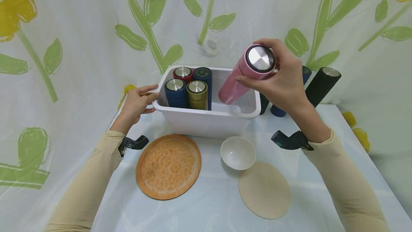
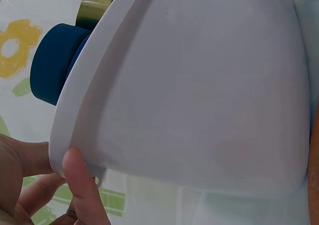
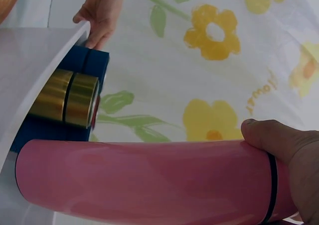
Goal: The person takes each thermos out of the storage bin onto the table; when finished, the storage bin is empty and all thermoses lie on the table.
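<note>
My right hand (image 1: 283, 72) grips a pink thermos bottle (image 1: 238, 80) around its upper end, just by the steel-topped lid. The bottle leans, its base lower and to the left, overlapping the right half of a white plastic bin (image 1: 206, 119). At the bin's left corner my left hand (image 1: 136, 105) holds the rim, with fingertips (image 2: 77, 168) on both sides of it in the left wrist view. Standing in the bin's left half are a red bottle (image 1: 182, 73), a dark blue bottle (image 1: 202, 78), a blue bottle (image 1: 176, 92) and a gold bottle (image 1: 197, 94).
Right of the bin, a black bottle (image 1: 323, 85) and blue ones stand partly hidden behind my right hand. In front lie an orange-brown round board (image 1: 168, 167), a white bowl (image 1: 238, 153) and a beige disc (image 1: 265, 191). A flowered cloth (image 1: 90, 28) hangs behind.
</note>
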{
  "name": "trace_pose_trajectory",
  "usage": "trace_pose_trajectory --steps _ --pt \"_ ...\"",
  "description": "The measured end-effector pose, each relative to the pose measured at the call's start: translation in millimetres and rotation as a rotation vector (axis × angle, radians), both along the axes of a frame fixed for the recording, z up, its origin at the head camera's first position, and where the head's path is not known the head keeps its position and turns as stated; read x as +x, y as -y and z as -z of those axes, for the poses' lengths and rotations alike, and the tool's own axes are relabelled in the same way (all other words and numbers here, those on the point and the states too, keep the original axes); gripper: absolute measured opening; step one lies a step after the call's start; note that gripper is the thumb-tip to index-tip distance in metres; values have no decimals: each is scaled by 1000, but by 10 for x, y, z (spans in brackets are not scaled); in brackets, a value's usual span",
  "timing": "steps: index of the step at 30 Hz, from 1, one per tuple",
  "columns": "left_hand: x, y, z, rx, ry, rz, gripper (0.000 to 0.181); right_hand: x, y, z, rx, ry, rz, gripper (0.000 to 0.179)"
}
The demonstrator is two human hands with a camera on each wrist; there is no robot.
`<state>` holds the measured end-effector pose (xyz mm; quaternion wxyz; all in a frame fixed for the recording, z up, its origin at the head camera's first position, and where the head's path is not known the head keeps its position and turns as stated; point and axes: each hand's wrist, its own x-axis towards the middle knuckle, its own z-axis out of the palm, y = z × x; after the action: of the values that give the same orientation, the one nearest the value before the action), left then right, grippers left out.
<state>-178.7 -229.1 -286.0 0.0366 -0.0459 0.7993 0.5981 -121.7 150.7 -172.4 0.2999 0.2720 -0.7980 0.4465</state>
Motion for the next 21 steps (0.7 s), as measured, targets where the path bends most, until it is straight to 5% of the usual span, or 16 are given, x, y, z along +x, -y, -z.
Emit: trace_pose_trajectory --steps 21 --pt "-3 10 6 6 -8 8 51 375 -176 -135 -130 -138 42 74"
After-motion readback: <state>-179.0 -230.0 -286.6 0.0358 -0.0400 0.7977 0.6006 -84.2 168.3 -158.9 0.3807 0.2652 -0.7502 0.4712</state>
